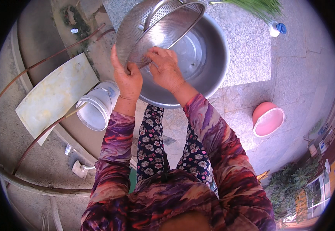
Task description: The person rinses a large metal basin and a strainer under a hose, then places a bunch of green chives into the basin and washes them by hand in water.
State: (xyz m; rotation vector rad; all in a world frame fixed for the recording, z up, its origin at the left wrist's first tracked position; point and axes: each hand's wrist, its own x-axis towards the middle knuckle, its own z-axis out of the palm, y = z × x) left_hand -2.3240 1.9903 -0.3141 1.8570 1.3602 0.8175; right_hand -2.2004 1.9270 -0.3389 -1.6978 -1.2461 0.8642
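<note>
A stainless-steel perforated colander with a loop handle is tilted on its side above a wide metal basin. My left hand grips the colander's lower rim, with the thumb on the inside and the fingers along the outer wall. Bent fingers of my right hand reach to the lower rim and inner face of the colander. Whether they pinch anything there is hidden. The basin's bottom shows a few small dark specks.
Left of the basin stand a white plastic bucket and a pale board. A brown hose runs to the bucket. At right are a pink basin, a blue-capped white bottle and long green leafy stalks on a stone slab.
</note>
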